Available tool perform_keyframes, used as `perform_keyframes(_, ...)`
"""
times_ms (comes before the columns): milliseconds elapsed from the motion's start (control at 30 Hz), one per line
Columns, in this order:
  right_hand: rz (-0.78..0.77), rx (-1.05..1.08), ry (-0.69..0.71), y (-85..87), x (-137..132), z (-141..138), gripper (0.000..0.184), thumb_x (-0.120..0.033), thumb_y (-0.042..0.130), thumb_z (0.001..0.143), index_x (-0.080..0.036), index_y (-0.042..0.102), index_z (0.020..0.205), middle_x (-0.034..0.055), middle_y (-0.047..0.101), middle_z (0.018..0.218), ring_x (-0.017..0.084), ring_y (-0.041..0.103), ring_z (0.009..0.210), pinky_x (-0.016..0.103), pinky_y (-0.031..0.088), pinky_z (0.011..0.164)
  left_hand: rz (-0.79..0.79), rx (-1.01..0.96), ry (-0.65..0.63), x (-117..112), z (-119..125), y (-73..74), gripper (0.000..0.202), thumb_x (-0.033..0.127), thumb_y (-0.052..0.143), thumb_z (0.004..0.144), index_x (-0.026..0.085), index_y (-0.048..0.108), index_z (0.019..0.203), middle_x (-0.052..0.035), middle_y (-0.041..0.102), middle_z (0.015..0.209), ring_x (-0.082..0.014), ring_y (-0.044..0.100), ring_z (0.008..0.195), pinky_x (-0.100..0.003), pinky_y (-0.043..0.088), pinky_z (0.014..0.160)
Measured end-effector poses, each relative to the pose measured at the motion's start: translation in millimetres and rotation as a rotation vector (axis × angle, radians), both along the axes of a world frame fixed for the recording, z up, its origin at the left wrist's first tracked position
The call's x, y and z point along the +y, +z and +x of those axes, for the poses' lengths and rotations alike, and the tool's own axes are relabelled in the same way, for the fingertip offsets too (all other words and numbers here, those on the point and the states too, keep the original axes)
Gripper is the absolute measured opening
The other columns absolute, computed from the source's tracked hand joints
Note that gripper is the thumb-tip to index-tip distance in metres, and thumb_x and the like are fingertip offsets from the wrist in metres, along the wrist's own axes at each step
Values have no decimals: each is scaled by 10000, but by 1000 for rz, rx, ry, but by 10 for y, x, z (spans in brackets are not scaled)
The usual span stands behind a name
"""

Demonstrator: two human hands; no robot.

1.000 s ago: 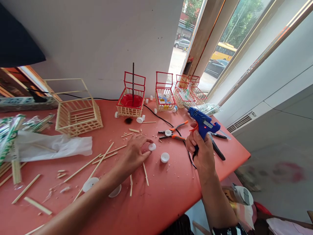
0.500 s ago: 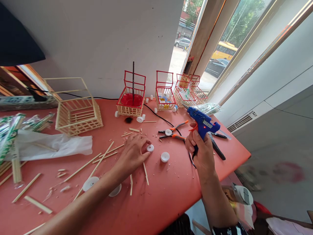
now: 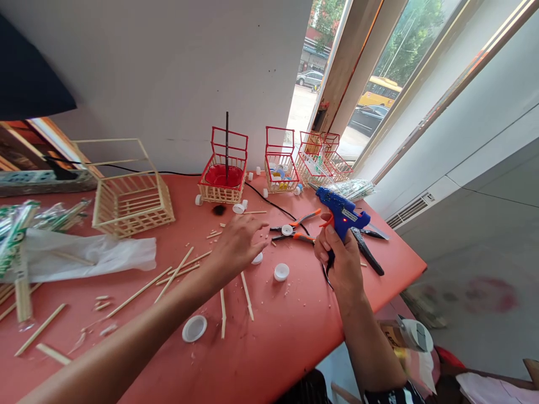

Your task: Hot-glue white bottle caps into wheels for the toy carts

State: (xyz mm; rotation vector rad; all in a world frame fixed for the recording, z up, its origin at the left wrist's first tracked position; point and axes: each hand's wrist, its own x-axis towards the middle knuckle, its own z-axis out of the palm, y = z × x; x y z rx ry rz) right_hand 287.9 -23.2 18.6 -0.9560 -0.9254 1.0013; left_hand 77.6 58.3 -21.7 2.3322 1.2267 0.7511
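My right hand [image 3: 342,255] grips a blue glue gun [image 3: 340,212], its nozzle pointing up and left and a small red light glowing on its side. Over the middle of the table my left hand [image 3: 242,238] is open, fingers apart, with nothing in it. Partly under its thumb lies a small white cap [image 3: 257,258] on the table. Another white cap [image 3: 282,272] sits between the two hands. Just beyond, a third small cap [image 3: 287,230] rests by orange-handled pliers [image 3: 301,237].
Small stick baskets, one with a red bowl [image 3: 223,175], stand along the wall. A larger plain stick basket [image 3: 132,202] is at left. Wooden sticks [image 3: 141,292] and a round white lid [image 3: 194,329] lie in front. Black-handled cutters [image 3: 368,252] lie right of the glue gun.
My left hand has let go of the small white cap and risen up and slightly right, leaving it on the table. My right hand still holds the glue gun. The view has shifted slightly.
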Motion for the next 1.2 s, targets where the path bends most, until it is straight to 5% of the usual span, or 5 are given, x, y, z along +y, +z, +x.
perform_keyframes(367, 6, 11, 5, -35, 8, 26, 294, -412, 794, 894, -201, 689, 1070, -93, 419, 622, 62, 364, 447, 230, 231, 442, 68, 243, -97, 332, 619, -163, 344, 184, 694, 872, 211, 761, 1208, -143, 710, 1179, -354, 609, 1112, -453, 463, 958)
perform_keyframes(867, -23, -4, -19, -6, -24, 1, 331, -443, 795, 881, -211, 685, 1091, -89, 425, 627, 71, 369, 446, 236, 256, 432, 28, 237, -136, 390, 665, -161, 207, 191, 664, 864, 193, 730, 1059, -139, 738, 1124, -354, 614, 1105, -467, 468, 943)
perform_keyframes(1200, -7, 7, -13, -38, -7, 36, 316, -443, 792, 893, -209, 690, 1080, -90, 425, 621, 68, 373, 452, 229, 269, 438, -61, 8, -104, 369, 624, -101, 198, 162, 676, 824, 192, 726, 1013, -134, 756, 1169, -355, 644, 1168, -478, 484, 1002)
